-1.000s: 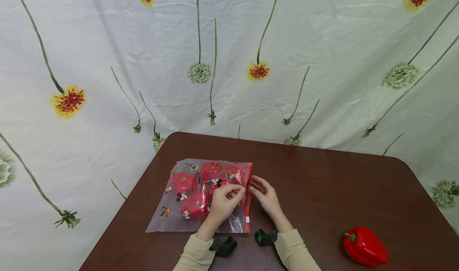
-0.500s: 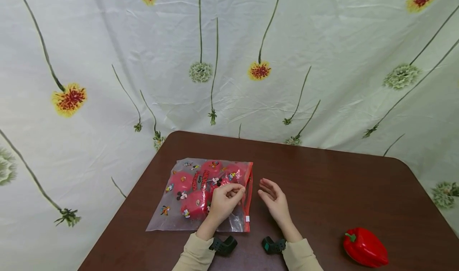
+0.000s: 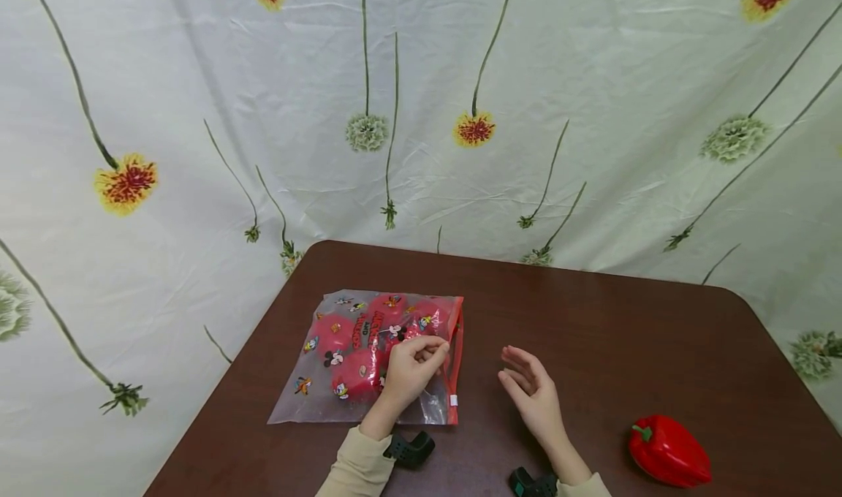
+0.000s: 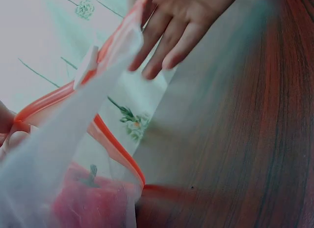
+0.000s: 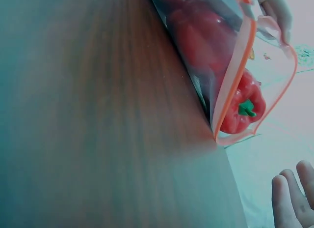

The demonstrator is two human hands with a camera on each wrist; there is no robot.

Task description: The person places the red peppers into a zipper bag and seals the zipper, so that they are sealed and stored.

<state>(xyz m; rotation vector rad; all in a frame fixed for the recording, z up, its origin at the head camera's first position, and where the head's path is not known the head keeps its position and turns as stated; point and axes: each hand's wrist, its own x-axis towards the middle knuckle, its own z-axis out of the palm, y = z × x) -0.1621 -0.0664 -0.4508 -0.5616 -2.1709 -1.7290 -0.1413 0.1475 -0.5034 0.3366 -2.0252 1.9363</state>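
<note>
A clear zip bag (image 3: 296, 402) with cartoon prints and an orange-red zip edge lies on the table, with several red bell peppers (image 3: 355, 376) inside. My left hand (image 3: 409, 373) pinches the upper side of its mouth; in the left wrist view the left fingertips (image 4: 6, 125) grip the orange edge. The mouth gapes, and the right wrist view shows a pepper (image 5: 233, 117) with a green stem just inside. To the right of the bag, my right hand (image 3: 536, 398) hovers with relaxed fingers and holds nothing. Another red bell pepper (image 3: 669, 452) lies loose at the table's right.
The dark brown table (image 3: 592, 329) has rounded far corners. Behind it hangs a pale cloth (image 3: 421, 175) printed with flowers. A white zip slider (image 3: 454, 400) sits at the near end of the bag's mouth.
My right hand has left the bag's edge and moved right and toward me, toward the side of the loose bell pepper. The left hand and the bag have stayed in place.
</note>
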